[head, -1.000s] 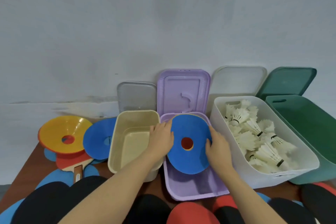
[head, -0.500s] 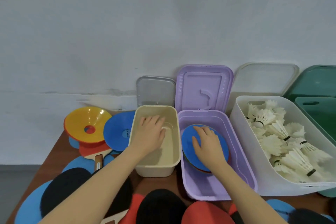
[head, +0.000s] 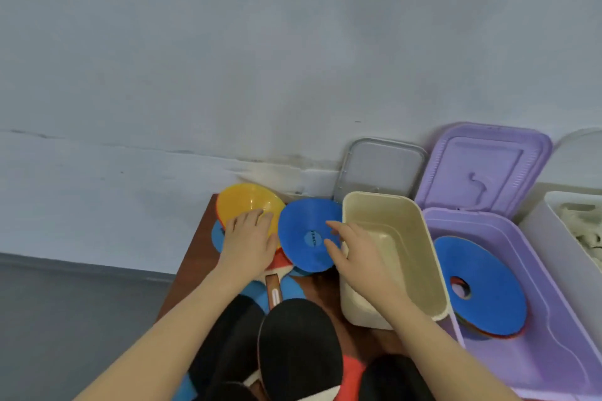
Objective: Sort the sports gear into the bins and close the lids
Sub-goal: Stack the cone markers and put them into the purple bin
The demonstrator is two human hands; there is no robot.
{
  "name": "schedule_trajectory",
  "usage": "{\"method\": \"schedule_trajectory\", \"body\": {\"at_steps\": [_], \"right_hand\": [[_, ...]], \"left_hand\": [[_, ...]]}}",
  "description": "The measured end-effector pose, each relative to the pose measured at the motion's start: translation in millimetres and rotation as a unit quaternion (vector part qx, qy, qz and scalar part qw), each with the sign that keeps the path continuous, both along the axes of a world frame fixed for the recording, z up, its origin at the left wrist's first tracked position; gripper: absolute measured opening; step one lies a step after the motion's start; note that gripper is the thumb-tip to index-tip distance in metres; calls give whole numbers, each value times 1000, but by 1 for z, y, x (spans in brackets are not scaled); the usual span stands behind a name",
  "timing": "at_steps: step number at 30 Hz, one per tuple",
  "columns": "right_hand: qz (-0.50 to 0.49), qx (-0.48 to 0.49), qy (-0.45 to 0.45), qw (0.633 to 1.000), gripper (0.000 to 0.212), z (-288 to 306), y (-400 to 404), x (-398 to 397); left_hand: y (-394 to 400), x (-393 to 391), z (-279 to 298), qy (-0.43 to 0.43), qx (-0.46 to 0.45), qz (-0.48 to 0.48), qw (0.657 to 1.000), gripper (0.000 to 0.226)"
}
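A yellow disc cone lies at the table's far left, and my left hand rests on its near rim with fingers spread. Beside it a blue disc cone leans against the cream bin. My right hand reaches over the cream bin's left wall, fingertips at the blue cone's right edge. A stack of cones topped by a blue one lies in the purple bin. Table tennis paddles with black and red faces lie in front.
The purple lid and a grey lid lean on the wall behind the bins. A white bin with shuttlecocks stands at the right edge. The table's left edge drops to a grey floor. More blue discs lie under the paddles.
Both hands left the bins and moved left: the left from the cream bin onto the yellow cone, the right from the purple bin's stack to the leaning blue cone. The view swung left.
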State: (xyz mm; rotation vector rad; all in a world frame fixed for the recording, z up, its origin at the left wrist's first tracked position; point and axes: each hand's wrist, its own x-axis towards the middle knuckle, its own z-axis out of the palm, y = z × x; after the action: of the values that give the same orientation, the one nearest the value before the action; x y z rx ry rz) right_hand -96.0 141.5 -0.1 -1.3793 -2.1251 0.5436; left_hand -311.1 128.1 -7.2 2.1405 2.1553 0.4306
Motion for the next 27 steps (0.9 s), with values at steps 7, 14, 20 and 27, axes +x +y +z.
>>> {"method": "schedule_trajectory", "body": {"at_steps": [7, 14, 20, 27], "right_hand": [[-32, -89, -58, 994, 51, -47, 14, -92], [-73, -150, -178, 970, 57, -88, 29, -111], [-117, -61, -139, 981, 21, -90, 25, -117], [-172, 104, -26, 979, 23, -62, 19, -129]], "left_hand": [[12, -76, -31, -31, -79, 82, 993, 72], [25, -105, -57, -109, -75, 121, 984, 76], [29, -122, -69, -202, -51, 53, 977, 65], [20, -129, -66, -266, -39, 30, 963, 56]]}}
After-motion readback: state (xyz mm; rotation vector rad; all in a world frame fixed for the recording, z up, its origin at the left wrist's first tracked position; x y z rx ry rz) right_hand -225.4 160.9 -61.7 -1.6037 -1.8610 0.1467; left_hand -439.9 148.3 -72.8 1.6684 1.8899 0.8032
